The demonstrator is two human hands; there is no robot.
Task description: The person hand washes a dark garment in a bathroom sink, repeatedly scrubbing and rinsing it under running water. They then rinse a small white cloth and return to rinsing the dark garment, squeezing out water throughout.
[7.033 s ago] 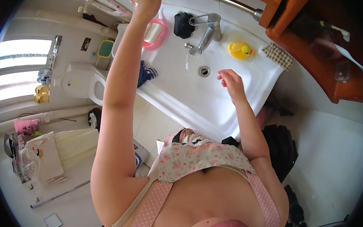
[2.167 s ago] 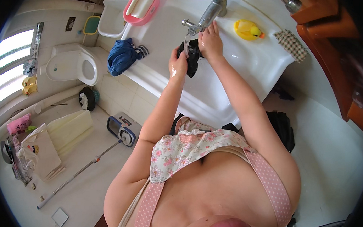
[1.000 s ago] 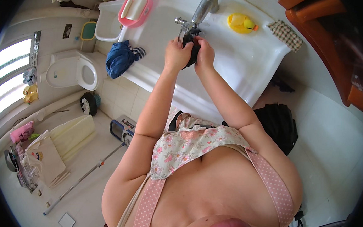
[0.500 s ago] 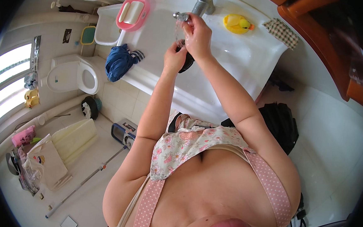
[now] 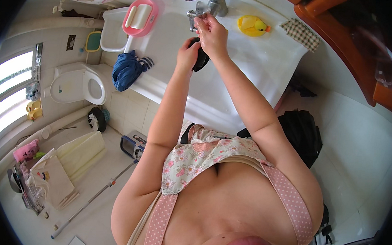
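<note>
My left hand (image 5: 187,57) grips a black, oblong object (image 5: 202,60) over the sink; most of its shape is hidden between my hands, so I cannot make out its kind. My right hand (image 5: 213,37) is up by the tap, its wet fingers closed at the jointed metal nozzle (image 5: 192,21) on the spout's end. The chrome tap (image 5: 218,5) stands at the back of the white sink (image 5: 248,81).
On the sink's left side sit a pink soap dish (image 5: 141,17) and a blue cloth (image 5: 128,71) draped over the rim. A yellow toy duck (image 5: 252,26) and a checked cloth (image 5: 301,34) lie right of the tap. A wooden frame (image 5: 344,46) juts in at upper right.
The nozzle has swung to a different angle by my right hand. My left hand and the black object have shifted slightly up. The water stream seen before no longer shows clearly.
</note>
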